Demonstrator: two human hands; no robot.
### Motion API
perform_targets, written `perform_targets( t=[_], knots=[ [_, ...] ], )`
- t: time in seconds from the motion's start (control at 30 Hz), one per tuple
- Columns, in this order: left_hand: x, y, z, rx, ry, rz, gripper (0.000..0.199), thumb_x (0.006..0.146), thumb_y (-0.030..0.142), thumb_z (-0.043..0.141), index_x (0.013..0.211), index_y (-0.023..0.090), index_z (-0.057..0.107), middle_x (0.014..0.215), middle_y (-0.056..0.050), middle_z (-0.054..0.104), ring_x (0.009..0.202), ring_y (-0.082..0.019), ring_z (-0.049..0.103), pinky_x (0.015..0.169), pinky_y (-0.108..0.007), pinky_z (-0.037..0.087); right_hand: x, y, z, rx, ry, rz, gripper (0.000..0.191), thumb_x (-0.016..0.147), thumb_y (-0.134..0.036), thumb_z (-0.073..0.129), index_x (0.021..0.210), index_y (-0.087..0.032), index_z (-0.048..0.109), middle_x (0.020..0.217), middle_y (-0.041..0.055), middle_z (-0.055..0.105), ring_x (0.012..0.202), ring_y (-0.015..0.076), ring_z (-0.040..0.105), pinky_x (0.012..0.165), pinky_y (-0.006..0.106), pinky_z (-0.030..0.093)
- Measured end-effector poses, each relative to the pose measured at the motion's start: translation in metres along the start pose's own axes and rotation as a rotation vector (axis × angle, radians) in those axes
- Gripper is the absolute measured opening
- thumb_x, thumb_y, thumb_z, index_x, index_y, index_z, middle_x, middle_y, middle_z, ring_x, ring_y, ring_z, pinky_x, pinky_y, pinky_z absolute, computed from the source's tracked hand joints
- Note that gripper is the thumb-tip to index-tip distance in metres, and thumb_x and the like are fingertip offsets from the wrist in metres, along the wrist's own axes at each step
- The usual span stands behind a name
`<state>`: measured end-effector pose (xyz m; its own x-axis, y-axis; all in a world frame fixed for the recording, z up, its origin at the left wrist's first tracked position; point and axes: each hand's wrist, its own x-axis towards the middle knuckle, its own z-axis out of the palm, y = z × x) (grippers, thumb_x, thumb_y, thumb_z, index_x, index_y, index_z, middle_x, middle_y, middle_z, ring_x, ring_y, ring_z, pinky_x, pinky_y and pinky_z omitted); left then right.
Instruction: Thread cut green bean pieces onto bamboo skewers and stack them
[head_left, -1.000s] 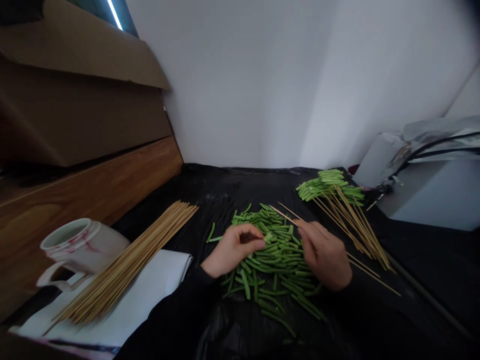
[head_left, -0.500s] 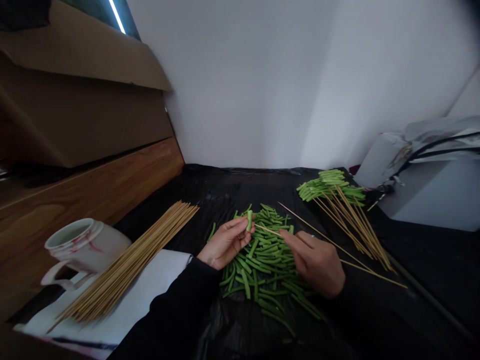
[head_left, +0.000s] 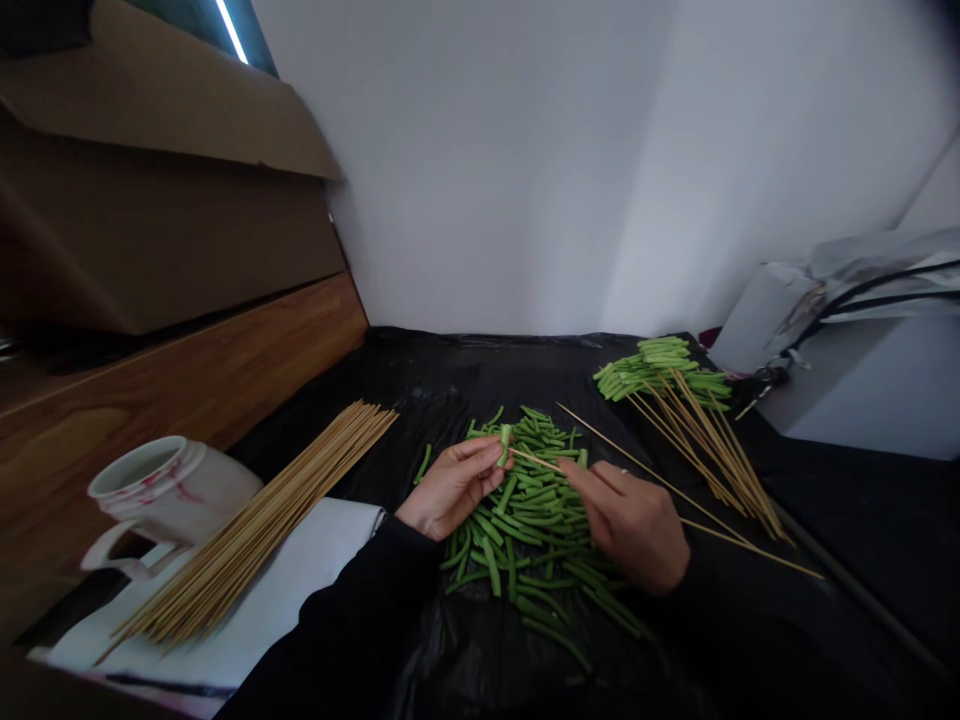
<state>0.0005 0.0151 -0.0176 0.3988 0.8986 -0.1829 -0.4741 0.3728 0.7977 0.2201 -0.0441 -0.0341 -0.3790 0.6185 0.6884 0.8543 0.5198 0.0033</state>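
My left hand (head_left: 454, 487) pinches short pieces of green bean (head_left: 505, 446) between thumb and fingers, held upright above the pile. My right hand (head_left: 634, 525) is closed around a thin bamboo skewer (head_left: 536, 460), whose front end meets the bean pieces at my left fingertips. The skewer's back end sticks out past my right hand toward the lower right. Beneath both hands spreads a loose pile of cut green beans (head_left: 536, 510). Another single skewer (head_left: 637, 465) lies on the black plastic sheet behind my right hand.
A bundle of bamboo skewers (head_left: 262, 530) rests on white paper (head_left: 330, 530) at left, beside a white mug (head_left: 180, 490). Skewered beans (head_left: 660, 370) lie at the back right. A cardboard box (head_left: 172, 210) stands left; a pale box (head_left: 870, 380) stands right. Black plastic (head_left: 465, 370) covers the table.
The bean in my left fingers has tilted and shifted slightly right, toward the skewer. The skewer's back end has moved a little to the right. Both hands stay nearly in place.
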Motion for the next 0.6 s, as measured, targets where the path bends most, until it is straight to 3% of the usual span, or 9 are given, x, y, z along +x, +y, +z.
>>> perform_targets(
  t=[0.23, 0.43, 0.6],
  knots=[
    [0.0007, -0.0033, 0.0001, 0.088, 0.014, 0.063, 0.020, 0.068, 0.018, 0.079, 0.086, 0.011, 0.075, 0.080, -0.004, 0.068, 0.073, -0.008, 0.059, 0.068, -0.017, 0.046, -0.0025, -0.0012, 0.0026, 0.026, -0.049, 0.028, 0.036, 0.090, -0.010, 0.040, 0.119, -0.016, 0.060, 0.077, 0.0024, 0.062, 0.068, 0.0143, 0.059, 0.064, 0.026, 0.042],
    [0.0002, -0.0054, 0.0004, 0.128, -0.004, 0.061, 0.022, 0.067, 0.023, 0.081, 0.086, 0.012, 0.075, 0.080, -0.003, 0.068, 0.075, -0.008, 0.058, 0.073, -0.020, 0.043, -0.0035, -0.0048, 0.0050, 0.151, -0.106, 0.067, 0.030, 0.090, -0.009, 0.039, 0.110, -0.014, 0.062, 0.085, 0.0051, 0.066, 0.080, 0.0151, 0.063, 0.075, 0.025, 0.045],
    [-0.0008, -0.0065, 0.0027, 0.145, -0.014, 0.054, 0.022, 0.066, 0.024, 0.081, 0.083, 0.013, 0.076, 0.077, -0.003, 0.067, 0.074, -0.009, 0.058, 0.073, -0.021, 0.043, -0.0046, -0.0039, 0.0065, 0.206, -0.057, 0.080, 0.028, 0.091, -0.010, 0.040, 0.109, -0.015, 0.061, 0.089, 0.0070, 0.066, 0.087, 0.0160, 0.062, 0.082, 0.027, 0.045]
  ],
)
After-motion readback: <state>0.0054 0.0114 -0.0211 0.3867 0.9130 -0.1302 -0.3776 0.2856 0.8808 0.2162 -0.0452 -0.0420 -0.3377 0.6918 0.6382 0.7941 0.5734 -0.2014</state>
